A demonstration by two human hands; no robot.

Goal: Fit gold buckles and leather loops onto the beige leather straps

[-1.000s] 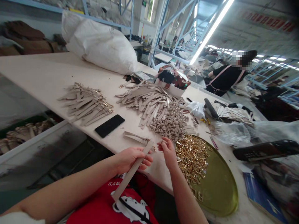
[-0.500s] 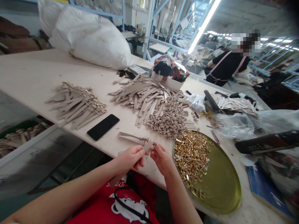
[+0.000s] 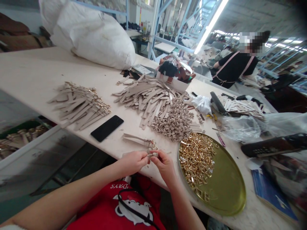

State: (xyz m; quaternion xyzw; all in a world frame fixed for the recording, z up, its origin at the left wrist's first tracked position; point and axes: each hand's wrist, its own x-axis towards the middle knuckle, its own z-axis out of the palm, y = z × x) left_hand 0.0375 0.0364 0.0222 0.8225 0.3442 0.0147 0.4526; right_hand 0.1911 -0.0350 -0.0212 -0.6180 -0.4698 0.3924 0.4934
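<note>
Near the table's front edge, my left hand (image 3: 136,161) is closed on a beige strap (image 3: 149,155). My right hand (image 3: 165,164) pinches the strap's other end, where a small beige loop (image 3: 155,154) appears to sit around it; the fingers partly hide it. Just beyond my hands lie a few finished-looking straps with buckles (image 3: 140,139). A pile of small beige loops (image 3: 172,123) is farther back. To the right, gold buckles (image 3: 196,156) are heaped on a round gold tray (image 3: 231,191).
Beige straps (image 3: 144,95) are heaped mid-table, and buckled straps (image 3: 81,105) lie at left. A black phone (image 3: 107,128) rests near the front edge. A white sack (image 3: 93,38) stands behind. At right are a black bottle (image 3: 275,145) and a blue booklet (image 3: 273,195). A person (image 3: 233,68) works beyond.
The strap between my hands has turned from slanting up to lying nearly level. My right fingers have moved against its end, where the loop now shows.
</note>
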